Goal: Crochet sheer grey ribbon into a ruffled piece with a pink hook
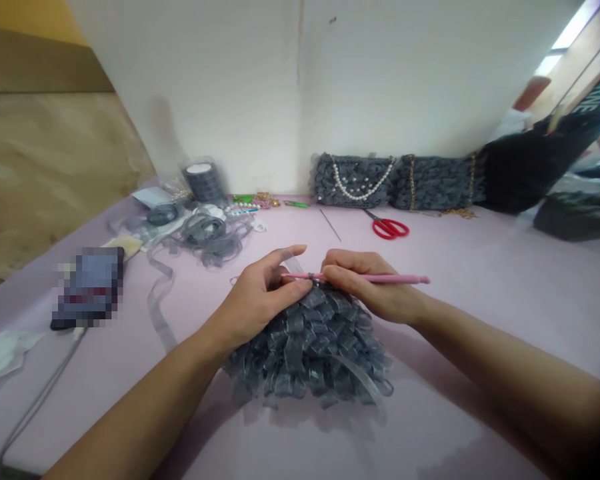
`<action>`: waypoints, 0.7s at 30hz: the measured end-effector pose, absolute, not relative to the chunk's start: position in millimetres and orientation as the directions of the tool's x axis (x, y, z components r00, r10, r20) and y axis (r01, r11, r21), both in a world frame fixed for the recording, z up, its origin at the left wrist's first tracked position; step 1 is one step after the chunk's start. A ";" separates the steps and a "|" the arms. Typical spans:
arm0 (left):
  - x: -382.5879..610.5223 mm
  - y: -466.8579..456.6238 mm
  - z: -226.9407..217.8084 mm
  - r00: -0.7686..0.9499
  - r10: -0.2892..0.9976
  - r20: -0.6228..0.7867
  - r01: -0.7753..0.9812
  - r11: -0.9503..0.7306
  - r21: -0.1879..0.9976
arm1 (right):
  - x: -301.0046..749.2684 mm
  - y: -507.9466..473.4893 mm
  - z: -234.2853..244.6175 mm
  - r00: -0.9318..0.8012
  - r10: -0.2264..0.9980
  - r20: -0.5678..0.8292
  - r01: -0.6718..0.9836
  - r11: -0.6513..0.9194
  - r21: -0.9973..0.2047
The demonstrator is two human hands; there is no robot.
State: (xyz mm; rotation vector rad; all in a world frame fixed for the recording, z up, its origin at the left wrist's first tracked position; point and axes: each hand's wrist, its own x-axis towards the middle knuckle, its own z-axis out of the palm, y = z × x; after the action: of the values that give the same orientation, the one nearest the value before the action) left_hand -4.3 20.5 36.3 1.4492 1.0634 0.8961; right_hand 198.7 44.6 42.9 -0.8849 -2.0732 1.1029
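A looped grey ribbon piece point(315, 347), crocheted and ruffled, lies on the pink-covered table in front of me. My left hand point(267, 287) pinches its top edge, with sheer ribbon point(293, 262) running over the fingers. In my right hand point(367, 280) is a pink crochet hook point(397, 279), held level with its tip pointing left. A grey ribbon loop sits on the hook's shaft between the two hands. The fingertips of my right hand rest close to the piece's top edge, whose stitches are partly hidden.
At the back stand two ruffled grey bags, one with a pearl strand point(363, 197), the other with a gold chain point(413, 183). Red-handled scissors point(390, 229) lie before them. To the left are tangled ribbon point(210, 233), a ribbon spool point(203, 181) and a phone point(89, 287) with a cable.
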 end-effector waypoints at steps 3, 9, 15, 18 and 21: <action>-7.2 20.1 39.0 0.347 0.938 -0.027 0.148 -0.027 0.989 | 199.2 45.6 41.6 -0.565 0.797 0.215 0.280 0.431 -0.858; -15.2 21.3 43.7 0.374 0.927 -0.018 0.235 -0.076 0.969 | 205.2 50.9 38.1 -0.531 0.812 0.242 0.278 0.437 -0.855; -16.0 22.9 45.3 0.352 0.936 -0.003 0.245 -0.089 0.965 | 214.2 54.3 46.9 -0.672 0.706 0.222 0.265 0.510 -0.819; -15.9 23.3 45.5 0.316 0.949 0.023 0.271 -0.114 0.956 | 216.2 54.8 52.7 -0.714 0.669 0.204 0.317 0.570 -0.758; -15.1 22.8 43.5 0.284 0.956 0.074 0.335 -0.171 0.927 | 215.0 53.3 56.5 -0.718 0.662 0.217 0.372 0.628 -0.684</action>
State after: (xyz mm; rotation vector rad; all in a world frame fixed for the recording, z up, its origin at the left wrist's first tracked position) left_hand -15.1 22.8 43.5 1.6836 1.1914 0.8972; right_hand 215.0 53.3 56.5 -0.8147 -2.3982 0.8628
